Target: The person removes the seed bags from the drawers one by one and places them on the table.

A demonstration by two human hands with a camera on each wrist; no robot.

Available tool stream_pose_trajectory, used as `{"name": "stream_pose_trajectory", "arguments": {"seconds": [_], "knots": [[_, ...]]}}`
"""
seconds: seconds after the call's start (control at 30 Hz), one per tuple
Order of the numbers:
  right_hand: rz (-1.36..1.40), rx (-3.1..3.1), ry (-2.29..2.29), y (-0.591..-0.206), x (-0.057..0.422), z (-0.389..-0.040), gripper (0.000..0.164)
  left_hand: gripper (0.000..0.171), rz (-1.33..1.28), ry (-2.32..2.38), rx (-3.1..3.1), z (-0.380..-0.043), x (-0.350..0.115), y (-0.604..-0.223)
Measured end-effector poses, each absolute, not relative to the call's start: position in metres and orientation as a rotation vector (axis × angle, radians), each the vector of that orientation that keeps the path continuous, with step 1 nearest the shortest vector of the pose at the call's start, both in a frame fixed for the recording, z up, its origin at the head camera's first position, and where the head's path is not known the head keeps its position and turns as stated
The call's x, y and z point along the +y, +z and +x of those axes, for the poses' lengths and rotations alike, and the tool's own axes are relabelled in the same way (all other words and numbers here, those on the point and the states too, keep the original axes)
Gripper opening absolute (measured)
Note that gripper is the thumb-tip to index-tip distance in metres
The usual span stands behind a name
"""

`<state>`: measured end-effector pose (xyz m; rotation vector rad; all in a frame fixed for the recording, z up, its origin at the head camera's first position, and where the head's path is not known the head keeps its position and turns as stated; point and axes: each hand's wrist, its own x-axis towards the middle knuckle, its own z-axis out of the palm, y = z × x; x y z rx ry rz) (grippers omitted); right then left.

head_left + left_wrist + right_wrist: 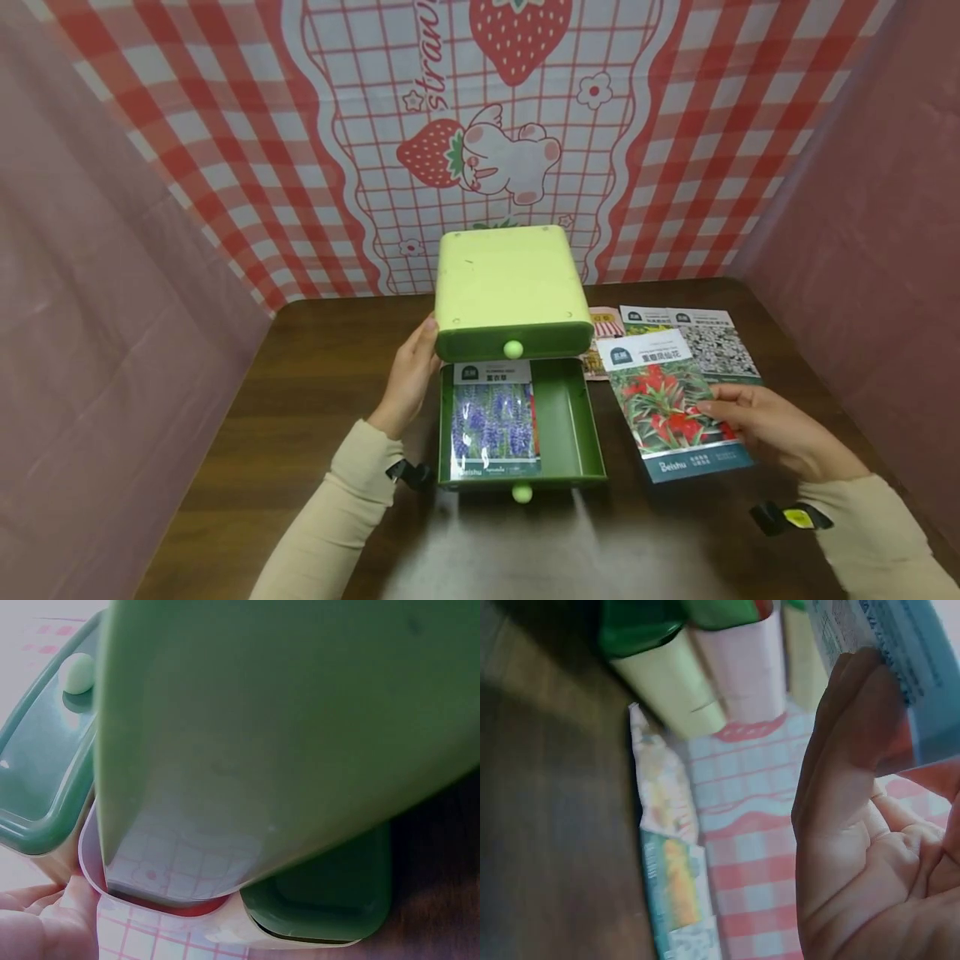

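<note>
Balsam seed packet (652,400) is pinched in the right hand (780,429) beside the pulled-out drawer (558,417), left hand (408,379) touching the box (510,275) with straightish fingers, so this looks like packing, and it should go left, then down

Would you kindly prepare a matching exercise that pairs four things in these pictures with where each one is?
1. Red-flower seed packet
2. Purple-flower seed packet
3. White-flower seed packet
4. Left hand

A. In the pulled-out drawer
B. At the left side of the drawer cabinet
C. In the grip of the right hand
D. On the table, right of the cabinet

Pairs: 1-C; 2-A; 3-D; 4-B.
</note>
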<state>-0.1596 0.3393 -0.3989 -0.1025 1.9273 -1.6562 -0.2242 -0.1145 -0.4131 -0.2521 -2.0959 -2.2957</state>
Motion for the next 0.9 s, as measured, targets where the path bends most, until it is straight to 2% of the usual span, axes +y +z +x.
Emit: {"name": "stream_pose_trajectory", "arguments": {"seconds": [0.2,0.47,0.73,0.9], "knots": [[0.036,1.986,-1.636,-0.429,0.333,-0.171,0.011,0.061,-0.246,-2.303,-2.087,-0.223,-0.113,-0.414],[0.138,2.119,-1.557,-0.462,0.308,-0.178,0.027,0.061,-0.237,-2.314,-2.084,-0.222,-0.113,-0.414],[0.106,2.299,-1.437,-0.475,0.296,-0.178,0.016,0.061,-0.229,-2.300,-2.105,-0.222,-0.113,-0.412],[0.147,2.373,-1.339,-0.479,0.291,-0.179,0.022,0.061,-0.238,-2.288,-2.112,-0.222,-0.114,-0.411]]}}
